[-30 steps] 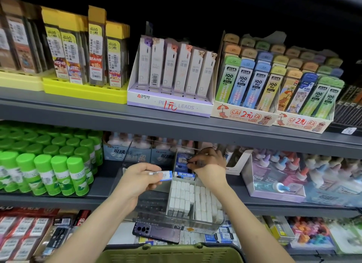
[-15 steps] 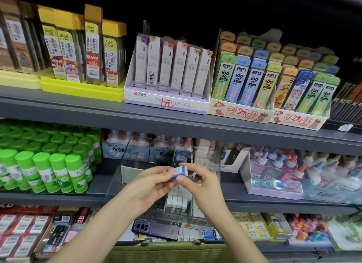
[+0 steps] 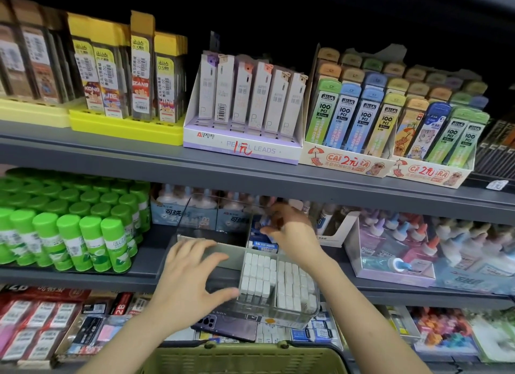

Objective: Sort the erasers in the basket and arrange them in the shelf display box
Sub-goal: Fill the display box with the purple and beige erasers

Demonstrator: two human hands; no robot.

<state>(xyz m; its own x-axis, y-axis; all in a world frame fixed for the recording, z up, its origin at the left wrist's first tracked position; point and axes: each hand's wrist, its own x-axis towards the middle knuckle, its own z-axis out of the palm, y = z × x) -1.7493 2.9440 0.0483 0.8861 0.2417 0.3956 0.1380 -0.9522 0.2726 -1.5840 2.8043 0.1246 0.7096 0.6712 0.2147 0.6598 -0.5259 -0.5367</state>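
Shelf-edge display box (image 3: 308, 316) — left hand (image 3: 189, 278) spread against it; right hand (image 3: 292, 230) blurred over blue erasers (image 3: 263, 244), grip unclear.

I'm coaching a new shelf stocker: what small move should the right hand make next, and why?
Probably set the blue-sleeved eraser down and let go: the right hand seems to pinch it just above the blue row in the rear compartment of the display box, while the left hand rests open on the box.
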